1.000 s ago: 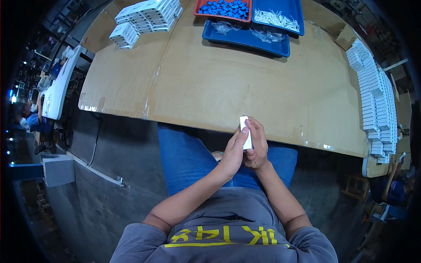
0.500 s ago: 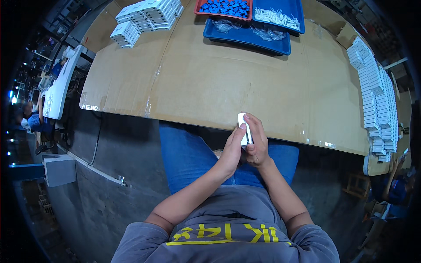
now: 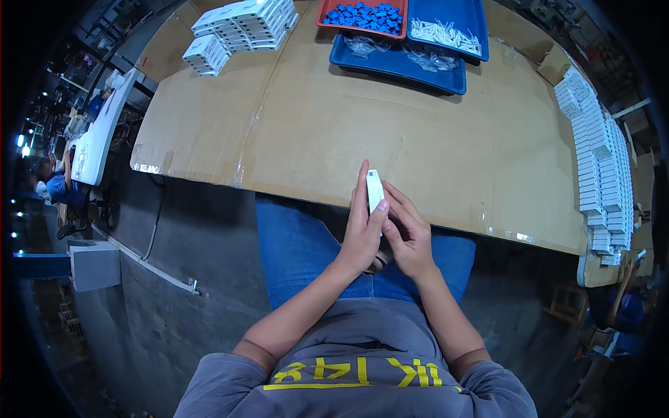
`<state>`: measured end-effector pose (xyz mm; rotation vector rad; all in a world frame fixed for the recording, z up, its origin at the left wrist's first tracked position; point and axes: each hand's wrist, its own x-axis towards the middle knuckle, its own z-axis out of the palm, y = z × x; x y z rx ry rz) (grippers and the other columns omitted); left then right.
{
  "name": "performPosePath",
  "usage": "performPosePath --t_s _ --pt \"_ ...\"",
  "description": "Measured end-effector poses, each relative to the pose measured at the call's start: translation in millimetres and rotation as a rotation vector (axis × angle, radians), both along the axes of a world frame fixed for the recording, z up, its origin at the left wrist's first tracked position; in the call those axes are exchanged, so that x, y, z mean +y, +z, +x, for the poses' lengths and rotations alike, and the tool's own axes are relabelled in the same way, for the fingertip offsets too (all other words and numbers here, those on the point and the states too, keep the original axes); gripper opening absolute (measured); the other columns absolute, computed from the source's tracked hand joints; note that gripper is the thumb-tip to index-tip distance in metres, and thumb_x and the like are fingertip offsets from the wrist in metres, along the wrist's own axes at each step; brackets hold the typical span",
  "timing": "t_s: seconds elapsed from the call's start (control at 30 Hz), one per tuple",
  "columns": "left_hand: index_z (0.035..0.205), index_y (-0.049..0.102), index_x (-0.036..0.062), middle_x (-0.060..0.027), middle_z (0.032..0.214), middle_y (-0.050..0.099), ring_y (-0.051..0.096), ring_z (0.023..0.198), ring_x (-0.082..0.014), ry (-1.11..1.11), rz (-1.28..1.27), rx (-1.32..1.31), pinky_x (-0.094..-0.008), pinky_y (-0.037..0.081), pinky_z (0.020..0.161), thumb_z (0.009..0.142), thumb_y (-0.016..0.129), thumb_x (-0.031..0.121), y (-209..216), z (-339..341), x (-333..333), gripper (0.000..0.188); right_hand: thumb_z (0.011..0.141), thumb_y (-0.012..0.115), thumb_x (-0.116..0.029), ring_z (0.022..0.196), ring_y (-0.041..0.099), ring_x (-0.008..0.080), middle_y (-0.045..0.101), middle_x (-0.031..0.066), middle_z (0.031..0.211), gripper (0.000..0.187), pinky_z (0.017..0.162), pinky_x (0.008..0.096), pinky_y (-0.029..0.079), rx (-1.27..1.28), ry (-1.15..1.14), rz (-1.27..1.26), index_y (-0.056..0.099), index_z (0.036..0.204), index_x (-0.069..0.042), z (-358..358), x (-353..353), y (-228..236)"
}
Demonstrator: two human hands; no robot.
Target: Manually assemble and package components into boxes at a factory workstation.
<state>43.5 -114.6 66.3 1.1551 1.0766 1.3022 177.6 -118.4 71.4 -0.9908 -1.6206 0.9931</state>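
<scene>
A slim white rectangular piece (image 3: pixel 375 187), perhaps a plastic housing, stands tilted between my hands just over the table's near edge. My left hand (image 3: pixel 362 233) grips it, thumb across its face and index finger stretched up along its left side. From the right, my right hand (image 3: pixel 412 240) cups it, with fingers curled behind and the thumb near its lower end. That lower end is partly hidden by my thumbs.
A cardboard-covered table (image 3: pixel 313 132) lies ahead. At its back stand a red tray (image 3: pixel 324 22) of blue parts, a blue tray (image 3: pixel 481 21) of white sticks and a blue tray (image 3: pixel 390 78) with clear bags. White pieces are stacked at left (image 3: pixel 244 24) and right (image 3: pixel 591 150).
The white piece has turned in my hands and shifted slightly left and up. My left index finger now stretches upward; the right hand has loosened and opened a little.
</scene>
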Motion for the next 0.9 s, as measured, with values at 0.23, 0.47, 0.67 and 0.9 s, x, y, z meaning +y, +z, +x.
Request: performPosePath --t_s 0.23,0.47,0.67,0.9 --pt "0.166 0.022 0.0012 -0.0198 0.152 0.042 0.044 0.138 -0.0264 0.034 0.070 -0.031 -0.0372 0.033 0.117 0.113 0.046 0.034 -4 2 1 0.066 0.104 0.062 -0.011 0.138 0.058 0.0368 0.056 0.0260 0.151 0.046 0.113 0.0409 0.048 -0.066 -0.046 0.086 0.056 0.146 0.006 -7 -4 -4" --pt "0.163 0.025 -0.0018 -0.0183 0.153 0.042 0.044 0.137 -0.0250 0.000 0.038 -0.070 -0.0356 0.033 0.117 0.114 0.044 0.033 -7 -1 -3 0.064 0.105 0.059 -0.007 0.136 0.060 0.0385 0.055 0.0274 0.151 0.045 0.110 0.0410 0.051 -0.115 -0.048 0.162 0.054 0.147 0.007 -8 -3 -4" --pt "0.162 0.025 -0.0050 -0.0175 0.156 0.040 0.044 0.139 -0.0247 0.004 0.056 -0.102 -0.0346 0.033 0.117 0.113 0.044 0.034 -12 1 -4 0.064 0.105 0.058 -0.008 0.133 0.062 0.0399 0.056 0.0297 0.149 0.046 0.107 0.0402 0.053 -0.151 -0.050 0.214 0.053 0.147 0.008 -8 -3 -7" --pt "0.163 0.025 -0.0025 -0.0172 0.154 0.042 0.044 0.139 -0.0246 -0.004 0.050 -0.120 -0.0355 0.033 0.118 0.113 0.044 0.031 -11 -1 -5 0.063 0.105 0.058 -0.009 0.130 0.063 0.0401 0.057 0.0301 0.148 0.043 0.105 0.0408 0.055 -0.140 -0.063 0.198 0.056 0.145 0.008 -8 -4 -6"
